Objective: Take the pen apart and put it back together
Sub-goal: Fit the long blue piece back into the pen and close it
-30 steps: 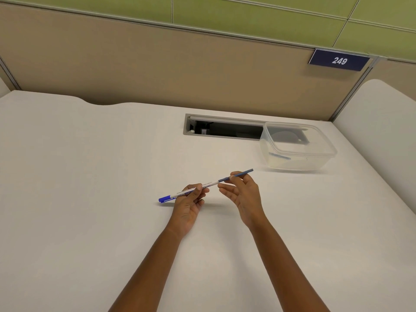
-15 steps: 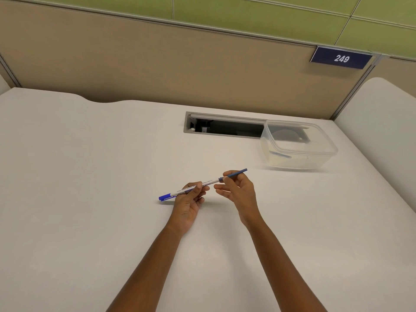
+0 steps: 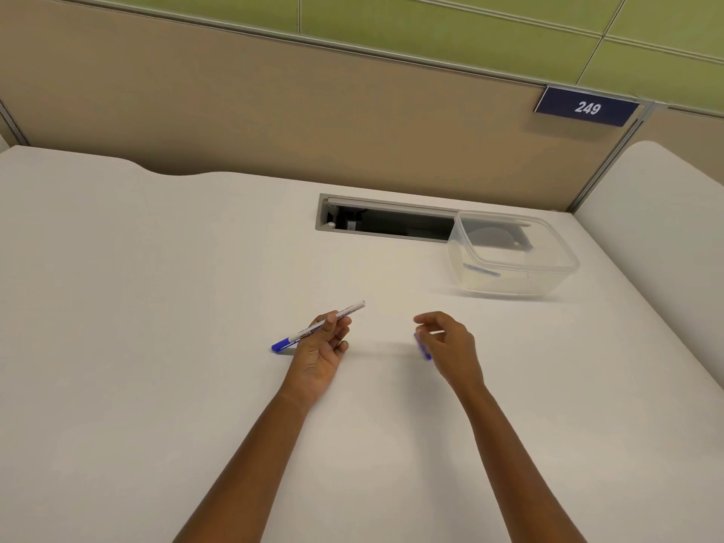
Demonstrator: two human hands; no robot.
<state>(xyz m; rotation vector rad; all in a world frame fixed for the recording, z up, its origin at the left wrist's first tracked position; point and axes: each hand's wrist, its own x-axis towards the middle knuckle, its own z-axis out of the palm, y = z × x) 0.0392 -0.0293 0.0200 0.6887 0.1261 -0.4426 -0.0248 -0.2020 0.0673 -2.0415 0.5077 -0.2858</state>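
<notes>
Office cubicle, fabric partition (image 3: 274, 123), numbered plate (image 3: 586, 107), white desk (image 3: 137, 307)

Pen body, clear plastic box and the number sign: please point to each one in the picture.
pen body (image 3: 319, 326), head view, on the white barrel
clear plastic box (image 3: 556, 268), head view, on its right rim
number sign (image 3: 586, 108), head view, on the digits

a pale off-white worktop (image 3: 156, 307) fills the lower and middle frame, its far edge curving in a shallow wave at upper left. behind it stands a tan partition wall (image 3: 274, 123), topped by green panels (image 3: 431, 21) along the upper edge. a dark blue sign (image 3: 586, 107) reading 249 sits on the partition at upper right. a grey-framed cable slot (image 3: 388, 223) is cut into the worktop above centre. a second pale worktop (image 3: 666, 213) lies at right. the light is even and soft.
</notes>
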